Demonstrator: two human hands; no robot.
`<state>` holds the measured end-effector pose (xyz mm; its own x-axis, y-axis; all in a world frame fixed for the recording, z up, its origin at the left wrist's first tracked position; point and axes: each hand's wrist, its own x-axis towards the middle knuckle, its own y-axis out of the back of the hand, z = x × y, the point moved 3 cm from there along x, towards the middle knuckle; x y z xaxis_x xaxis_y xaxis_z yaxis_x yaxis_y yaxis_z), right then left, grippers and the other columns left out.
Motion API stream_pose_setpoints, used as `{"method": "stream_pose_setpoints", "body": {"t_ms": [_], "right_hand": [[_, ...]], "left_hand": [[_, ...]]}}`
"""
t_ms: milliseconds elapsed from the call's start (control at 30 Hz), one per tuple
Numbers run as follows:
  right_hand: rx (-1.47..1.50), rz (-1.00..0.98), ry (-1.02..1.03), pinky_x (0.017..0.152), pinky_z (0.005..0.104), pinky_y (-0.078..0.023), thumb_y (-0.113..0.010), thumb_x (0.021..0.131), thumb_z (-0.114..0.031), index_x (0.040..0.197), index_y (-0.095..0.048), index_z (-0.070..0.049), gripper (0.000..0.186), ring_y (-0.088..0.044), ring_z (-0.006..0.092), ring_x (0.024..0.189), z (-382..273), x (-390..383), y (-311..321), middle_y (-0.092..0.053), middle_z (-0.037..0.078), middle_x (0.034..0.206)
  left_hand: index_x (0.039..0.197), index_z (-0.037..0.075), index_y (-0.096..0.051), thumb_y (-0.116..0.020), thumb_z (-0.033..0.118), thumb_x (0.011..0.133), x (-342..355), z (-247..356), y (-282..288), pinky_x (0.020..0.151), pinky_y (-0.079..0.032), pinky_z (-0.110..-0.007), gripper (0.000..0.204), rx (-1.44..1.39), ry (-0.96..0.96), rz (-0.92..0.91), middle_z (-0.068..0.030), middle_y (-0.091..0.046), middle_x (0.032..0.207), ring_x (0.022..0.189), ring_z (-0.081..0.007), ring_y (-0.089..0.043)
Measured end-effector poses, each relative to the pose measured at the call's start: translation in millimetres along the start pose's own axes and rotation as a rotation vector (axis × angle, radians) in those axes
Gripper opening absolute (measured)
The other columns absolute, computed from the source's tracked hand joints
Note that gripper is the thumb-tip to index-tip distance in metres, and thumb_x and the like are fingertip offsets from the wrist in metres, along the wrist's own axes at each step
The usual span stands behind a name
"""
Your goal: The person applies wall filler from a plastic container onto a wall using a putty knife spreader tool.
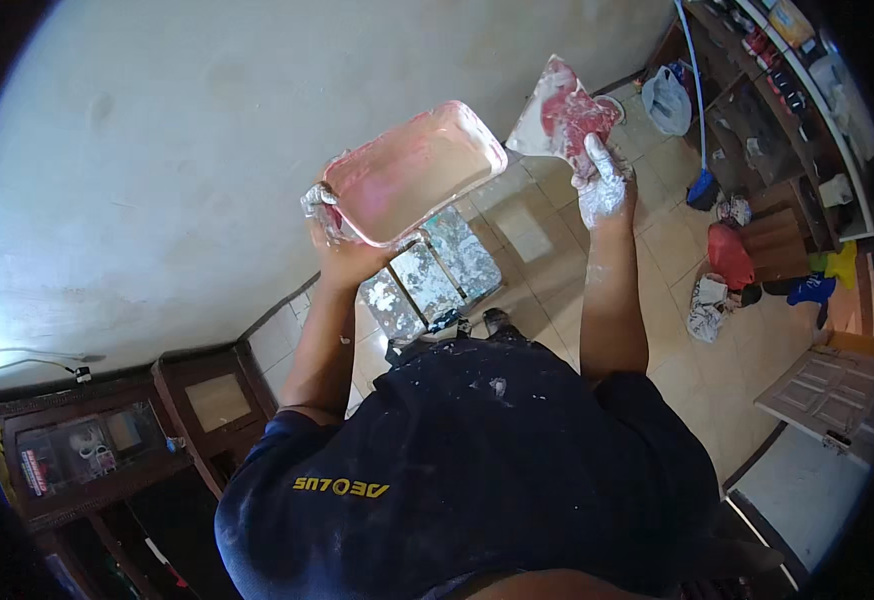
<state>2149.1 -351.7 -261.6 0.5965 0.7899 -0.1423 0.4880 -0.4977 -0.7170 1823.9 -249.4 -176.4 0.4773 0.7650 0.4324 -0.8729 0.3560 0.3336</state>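
Note:
My left hand (342,235) is closed round the left end of a pink rectangular tray (477,122), held up near the wall. The tray's inside is coated with a pale, paste-like layer. To its right, my raised right hand (605,188) grips a red, roughly triangular scraper (563,112) smeared with white paste. A small gap separates the scraper from the tray's right end. White paste covers the fingers of both hands. Below the tray is a paint-splattered platform (437,275), partly hidden by the tray and my body.
A pale wall (187,170) rises on the left. Dark cabinets (97,450) stand at lower left. Along the right are a shelf unit (772,120), a blue broom (702,185), a plastic bag (667,100) and a red bag (729,255) on the tiled floor (647,290).

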Motion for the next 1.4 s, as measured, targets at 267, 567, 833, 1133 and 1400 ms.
{"method": "stream_pose_setpoints", "body": {"t_ms": [267,567,833,1133,1400], "right_hand": [[-0.094,0.114,0.028,0.044,0.0233,-0.044,-0.07,0.083,-0.013,0.091,-0.065,-0.007,0.011,-0.058,0.0093,0.06,-128,9,88,-0.063,0.0,0.077],[-0.439,-0.178,0.294,0.05,0.0229,-0.046,-0.072,0.077,0.001,0.084,-0.063,0.001,0.012,-0.059,0.0096,0.062,-166,-13,60,-0.065,0.003,0.078],[-1.482,-0.887,1.018,0.069,0.0366,-0.053,-0.074,0.065,-0.016,0.096,-0.066,-0.003,0.034,-0.066,0.0307,0.079,-85,-74,-93,-0.068,0.014,0.091],[-1.505,-1.229,0.933,0.077,0.0436,-0.051,-0.07,0.063,-0.017,0.102,-0.067,-0.009,0.041,-0.064,0.0344,0.083,89,-188,-260,-0.067,0.015,0.089],[-1.378,-1.471,0.848,0.067,0.0416,-0.05,-0.069,0.071,-0.02,0.095,-0.068,-0.009,0.027,-0.063,0.0337,0.075,150,-303,-364,-0.066,0.014,0.081]], "left_hand": [[0.129,0.002,-0.039,-0.091,0.019,0.056,18,56,-170,0.092,-0.048,-0.037,0.091,-0.051,-0.047,-0.031,-0.0104,-0.055,0.12,0.11,-0.0198,-0.055],[0.13,0.001,-0.04,-0.093,0.025,0.053,1,68,-192,0.092,-0.047,-0.036,0.097,0.004,-0.047,-0.04,-0.0111,-0.054,0.121,0.11,-0.02,-0.056],[0.132,0.001,-0.038,-0.095,0.029,0.048,-70,39,-46,0.093,-0.046,-0.037,0.105,0.021,0.088,-0.078,-0.0108,-0.052,0.123,0.112,-0.0208,-0.054],[0.137,0.002,-0.031,-0.094,0.033,0.048,-187,-22,160,0.098,-0.043,-0.04,0.113,-0.003,0.125,0.013,-0.0117,-0.047,0.13,0.117,-0.0234,-0.05],[0.136,0.002,-0.032,-0.093,0.04,0.046,-268,51,296,0.096,-0.045,-0.039,0.116,0.169,-0.054,0.266,-0.0131,-0.047,0.128,0.115,-0.0245,-0.051]]}}
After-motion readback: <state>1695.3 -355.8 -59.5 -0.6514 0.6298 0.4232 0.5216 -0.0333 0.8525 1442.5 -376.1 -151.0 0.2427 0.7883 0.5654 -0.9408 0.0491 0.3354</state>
